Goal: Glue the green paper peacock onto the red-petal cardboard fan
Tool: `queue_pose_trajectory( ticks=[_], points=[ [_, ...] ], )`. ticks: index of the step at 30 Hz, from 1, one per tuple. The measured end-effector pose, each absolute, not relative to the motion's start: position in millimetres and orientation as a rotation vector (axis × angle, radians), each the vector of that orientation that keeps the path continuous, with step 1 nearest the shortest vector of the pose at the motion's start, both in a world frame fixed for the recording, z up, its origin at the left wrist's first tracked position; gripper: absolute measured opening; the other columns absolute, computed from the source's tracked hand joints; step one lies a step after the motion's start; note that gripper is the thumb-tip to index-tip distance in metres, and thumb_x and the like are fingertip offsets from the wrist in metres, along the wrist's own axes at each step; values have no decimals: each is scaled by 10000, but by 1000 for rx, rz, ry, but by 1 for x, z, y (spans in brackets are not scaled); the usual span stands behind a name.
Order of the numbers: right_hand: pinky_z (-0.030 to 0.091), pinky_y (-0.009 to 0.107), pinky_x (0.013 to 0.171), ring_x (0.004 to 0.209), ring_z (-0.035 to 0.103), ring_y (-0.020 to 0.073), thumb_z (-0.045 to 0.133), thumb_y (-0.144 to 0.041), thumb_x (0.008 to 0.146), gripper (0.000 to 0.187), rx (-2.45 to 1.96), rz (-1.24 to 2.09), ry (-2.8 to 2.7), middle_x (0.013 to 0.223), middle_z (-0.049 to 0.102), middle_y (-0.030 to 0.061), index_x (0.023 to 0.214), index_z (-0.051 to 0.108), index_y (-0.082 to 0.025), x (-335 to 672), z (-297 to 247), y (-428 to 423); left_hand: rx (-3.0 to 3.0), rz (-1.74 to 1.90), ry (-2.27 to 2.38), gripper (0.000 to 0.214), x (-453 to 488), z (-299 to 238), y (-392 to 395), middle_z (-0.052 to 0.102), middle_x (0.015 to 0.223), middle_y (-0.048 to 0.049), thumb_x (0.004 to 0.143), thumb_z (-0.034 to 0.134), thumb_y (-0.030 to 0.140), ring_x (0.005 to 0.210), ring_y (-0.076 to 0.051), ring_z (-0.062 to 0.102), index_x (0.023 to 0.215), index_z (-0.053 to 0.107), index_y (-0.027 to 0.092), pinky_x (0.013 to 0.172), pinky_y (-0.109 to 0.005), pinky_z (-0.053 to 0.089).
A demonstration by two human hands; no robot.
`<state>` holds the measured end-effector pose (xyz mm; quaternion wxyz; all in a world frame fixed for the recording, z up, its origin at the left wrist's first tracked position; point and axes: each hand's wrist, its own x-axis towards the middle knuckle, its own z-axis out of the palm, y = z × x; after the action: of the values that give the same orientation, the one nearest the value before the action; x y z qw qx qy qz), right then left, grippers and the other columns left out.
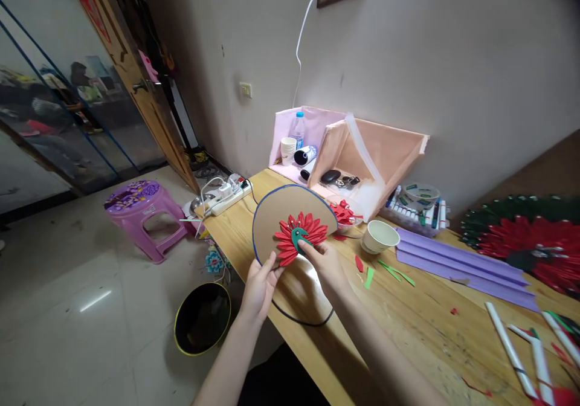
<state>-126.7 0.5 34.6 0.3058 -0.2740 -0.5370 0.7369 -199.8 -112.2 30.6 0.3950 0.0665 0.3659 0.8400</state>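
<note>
I hold up a brown cardboard half-disc [281, 209] edged in blue, tilted over the wooden table [408, 327]. Red paper petals [312, 228] fan out around a teal bird shape [298, 235] at its lower edge. My left hand [260, 282] pinches the bottom edge of the cardboard just left of the petals, fingers closed on it. My right hand [324, 261] grips the lower right edge, its fingertips touching the teal piece and the red petals. A black cord loop [301, 320] lies on the table under my hands.
A white bowl [379, 235], loose red and green paper scraps [369, 276], purple folded paper [457, 264], a tray of paint tubes [419, 212] and white rolled sticks [512, 348] lie on the table. A red-and-green fan piece [530, 240] sits far right. A black bin [202, 318] and purple stool [145, 215] stand on the floor.
</note>
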Motion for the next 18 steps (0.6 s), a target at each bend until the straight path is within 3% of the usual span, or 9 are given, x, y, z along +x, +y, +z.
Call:
queue_pose_trajectory(
  ticks=[11,18],
  points=[
    [487,372,853,921,656,253,700,-391,690,285,-814,1817,-1446,948,731,85,854,704,-158,-125,42,3,180,2049,929,378,-204,29,-108,694,1086,-91,792,656,184,999,-198,653,1164,593,158,926,-317,485],
    [461,377,901,998,631,246,681,-425,716,345,-678,1932,-1564,1043,706,91,944,699,-166,-122,48,8,47,2136,891,287,-212,32,-111,714,1017,-74,797,629,136,912,-163,671,1084,631,149,827,-277,524]
  ],
)
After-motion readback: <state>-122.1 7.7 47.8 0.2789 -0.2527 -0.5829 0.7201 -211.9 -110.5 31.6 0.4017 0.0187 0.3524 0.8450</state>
